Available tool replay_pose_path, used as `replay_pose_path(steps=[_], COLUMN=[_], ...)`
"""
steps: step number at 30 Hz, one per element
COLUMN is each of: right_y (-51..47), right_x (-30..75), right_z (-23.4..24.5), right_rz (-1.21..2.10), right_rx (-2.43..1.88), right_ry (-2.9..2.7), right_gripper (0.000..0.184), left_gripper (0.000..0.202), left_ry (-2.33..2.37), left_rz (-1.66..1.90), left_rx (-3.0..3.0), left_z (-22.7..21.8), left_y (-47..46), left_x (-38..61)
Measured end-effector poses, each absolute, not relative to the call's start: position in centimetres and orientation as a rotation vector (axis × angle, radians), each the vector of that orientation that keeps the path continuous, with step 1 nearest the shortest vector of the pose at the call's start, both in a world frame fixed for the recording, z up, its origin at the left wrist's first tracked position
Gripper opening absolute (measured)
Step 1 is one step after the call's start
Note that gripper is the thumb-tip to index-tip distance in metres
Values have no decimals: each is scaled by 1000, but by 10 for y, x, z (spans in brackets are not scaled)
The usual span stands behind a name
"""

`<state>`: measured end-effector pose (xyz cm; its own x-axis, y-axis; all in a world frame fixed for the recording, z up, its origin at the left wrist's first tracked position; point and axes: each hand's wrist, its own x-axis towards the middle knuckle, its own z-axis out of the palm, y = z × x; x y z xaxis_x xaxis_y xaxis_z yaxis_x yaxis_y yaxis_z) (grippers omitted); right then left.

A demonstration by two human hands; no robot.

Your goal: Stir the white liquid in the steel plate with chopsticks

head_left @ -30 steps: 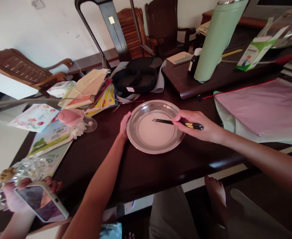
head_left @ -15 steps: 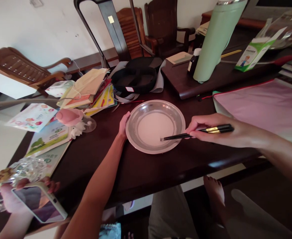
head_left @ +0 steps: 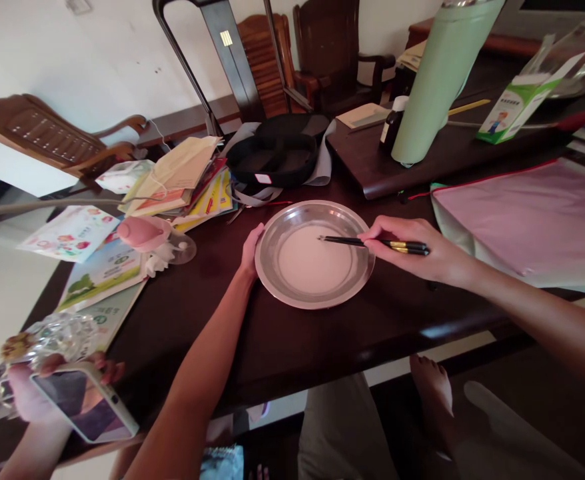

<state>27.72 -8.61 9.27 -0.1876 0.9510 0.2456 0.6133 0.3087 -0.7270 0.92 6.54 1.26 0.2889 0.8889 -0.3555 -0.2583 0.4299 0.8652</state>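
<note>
A round metal plate holding thin white liquid sits on the dark wooden table. My left hand presses against the plate's left rim. My right hand grips black chopsticks with gold bands. Their tips reach over the plate's upper right part, at the edge of the white liquid.
Books and papers pile at the left, with a pink item beside them. A black bag lies behind the plate, a green flask and pink folder to the right. Another person's hand holds a phone at bottom left.
My right hand swung the chopsticks from the plate's lower right back up to its upper right. The left hand stayed on the rim.
</note>
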Motion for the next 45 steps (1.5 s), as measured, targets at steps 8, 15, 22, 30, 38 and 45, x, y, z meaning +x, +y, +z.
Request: replay_pose_path(steps=[8,15,22,30,38,45], right_y=[-113,-112,-84,-95,-116,-92], right_x=[297,271,253,291,287,257], right_z=[131,112,77,113,126,87], right_rz=[820,933,739,675,909,814], right_rx=[-1509,-1289,-1240,-1476,-1382,-1229], right_ry=[-1956,-1977,-1901,-1931,-1997,-1907], right_gripper=[21,18,18,21,17,16], left_gripper=[31,29,30,31,34,33], left_ry=[995,1017,1024,1006,1033,1021], left_rz=[873,903,882,860,890,882], left_rx=[785,800,804,787,776,785], left_z=[14,11,14,14,14,12], left_y=[64,66,65,65,65,66], left_x=[9,8,8,9,10,7])
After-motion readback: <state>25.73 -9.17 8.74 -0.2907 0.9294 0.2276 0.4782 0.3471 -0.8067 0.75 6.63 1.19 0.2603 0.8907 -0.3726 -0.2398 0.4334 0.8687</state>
